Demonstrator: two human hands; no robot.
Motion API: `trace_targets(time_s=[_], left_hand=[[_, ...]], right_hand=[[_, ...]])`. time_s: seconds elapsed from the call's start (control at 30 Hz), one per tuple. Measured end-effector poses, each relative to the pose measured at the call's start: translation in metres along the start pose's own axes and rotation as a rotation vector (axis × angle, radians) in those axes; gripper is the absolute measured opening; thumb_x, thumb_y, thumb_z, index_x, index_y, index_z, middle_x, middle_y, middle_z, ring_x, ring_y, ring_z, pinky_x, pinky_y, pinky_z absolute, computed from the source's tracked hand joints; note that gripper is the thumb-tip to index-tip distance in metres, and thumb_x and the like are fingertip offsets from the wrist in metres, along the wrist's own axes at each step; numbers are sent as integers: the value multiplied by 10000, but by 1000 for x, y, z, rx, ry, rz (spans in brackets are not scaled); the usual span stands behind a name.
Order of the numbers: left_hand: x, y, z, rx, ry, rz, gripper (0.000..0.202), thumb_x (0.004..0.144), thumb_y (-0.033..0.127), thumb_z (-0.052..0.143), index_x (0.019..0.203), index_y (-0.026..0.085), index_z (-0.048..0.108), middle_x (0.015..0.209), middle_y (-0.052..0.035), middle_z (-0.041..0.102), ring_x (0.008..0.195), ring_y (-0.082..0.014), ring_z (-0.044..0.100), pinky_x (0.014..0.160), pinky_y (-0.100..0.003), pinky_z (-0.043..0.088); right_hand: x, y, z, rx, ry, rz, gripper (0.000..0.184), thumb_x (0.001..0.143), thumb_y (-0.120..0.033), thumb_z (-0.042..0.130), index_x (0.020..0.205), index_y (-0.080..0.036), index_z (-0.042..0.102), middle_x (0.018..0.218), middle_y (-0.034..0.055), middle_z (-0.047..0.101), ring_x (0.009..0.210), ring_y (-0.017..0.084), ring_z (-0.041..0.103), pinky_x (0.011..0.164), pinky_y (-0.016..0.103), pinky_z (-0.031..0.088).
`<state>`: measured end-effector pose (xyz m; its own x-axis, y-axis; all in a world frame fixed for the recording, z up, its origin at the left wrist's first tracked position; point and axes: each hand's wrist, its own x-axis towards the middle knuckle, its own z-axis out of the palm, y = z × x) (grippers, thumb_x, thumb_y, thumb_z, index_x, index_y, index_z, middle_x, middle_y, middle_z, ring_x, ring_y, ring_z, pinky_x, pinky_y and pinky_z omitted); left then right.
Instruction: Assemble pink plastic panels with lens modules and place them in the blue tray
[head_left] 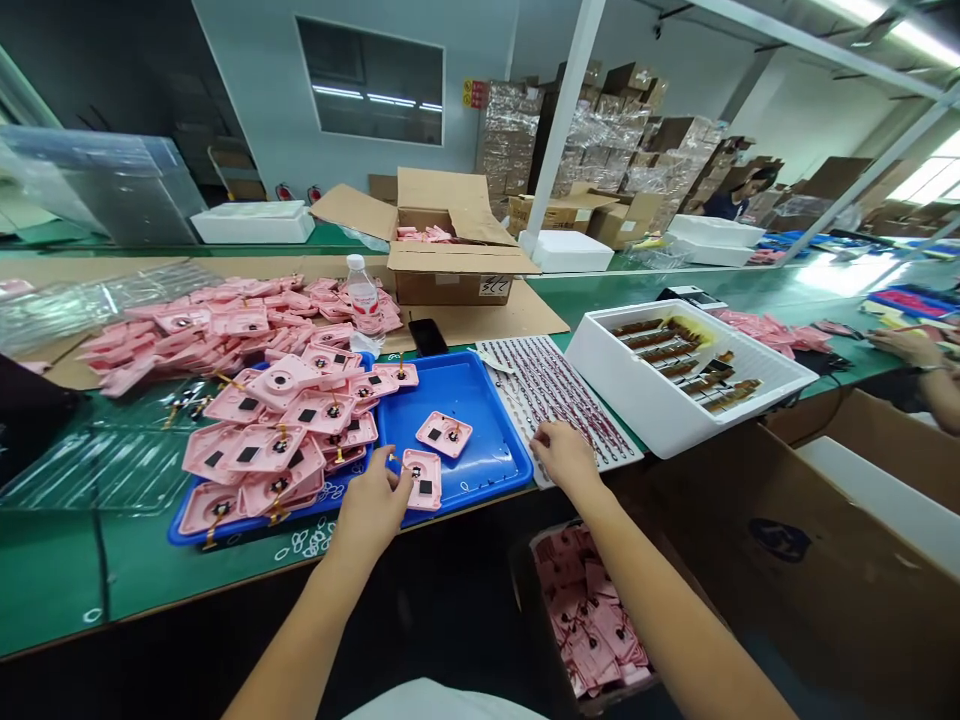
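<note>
Pink casing (pixel 421 478), shallow, bears a black square (pixel 425 488); both hands (pixel 375 505) (pixel 568 457) half curled, grip unclear.

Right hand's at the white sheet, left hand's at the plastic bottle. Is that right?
Not the left: in the head view, the left hand is at a pink casing in the blue tray. The right hand is at the white sheet, as you say.
</note>
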<state>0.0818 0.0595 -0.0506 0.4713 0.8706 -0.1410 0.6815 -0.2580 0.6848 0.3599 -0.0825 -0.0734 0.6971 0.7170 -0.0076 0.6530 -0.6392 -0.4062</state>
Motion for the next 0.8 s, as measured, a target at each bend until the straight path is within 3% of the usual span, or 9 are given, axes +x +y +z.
trace_targets(time_s=[0.1,0.23,0.37,0.47,0.6,0.8], left_hand=[[4,0,7,65,23,10,530,965,373,497,1443,147,525,835,-47,751,860,-297,728,767,-354,469],[4,1,9,132,25,16,573,985,416,483,1486,139,475,930,-83,762,924,-349,723,780,-394,468],[-10,2,8,222,83,52,567,1000,441,485,1493,161,482,1234,-139,720,1066,-368,716,812,-416,513],[-26,-3,7,280,155,100,536,1023,458,461,1495,203,479,1409,-139,625,1000,-324,738,736,-399,546],[-42,-17,7,171,258,152,467,1025,461,477,1424,225,526,1354,-111,626,834,-241,718,670,-362,555],[-55,-28,5,-78,365,277,369,999,481,530,1263,251,648,1077,-55,659,695,-183,598,695,-335,546]], right_hand=[[0,0,-3,-83,-19,12,183,1024,-336,671,1062,-161,709,1107,58,725,1015,218,702,928,441,586],[-1,2,-7,-176,-25,42,186,1032,-328,661,1116,-169,706,1161,69,720,1044,224,702,934,444,593],[-3,1,-2,-230,-32,47,209,1026,-324,672,1154,-162,701,1192,84,717,1103,246,695,976,475,580],[-2,4,3,-210,-36,35,217,1021,-317,681,1153,-145,699,1199,93,717,1133,255,690,1005,487,566],[4,11,4,-118,-44,35,199,1035,-335,659,1087,-147,700,1087,62,731,1020,223,712,940,447,587],[14,19,-5,82,20,99,219,1039,-360,639,953,-161,672,886,5,690,803,169,675,803,364,574]])
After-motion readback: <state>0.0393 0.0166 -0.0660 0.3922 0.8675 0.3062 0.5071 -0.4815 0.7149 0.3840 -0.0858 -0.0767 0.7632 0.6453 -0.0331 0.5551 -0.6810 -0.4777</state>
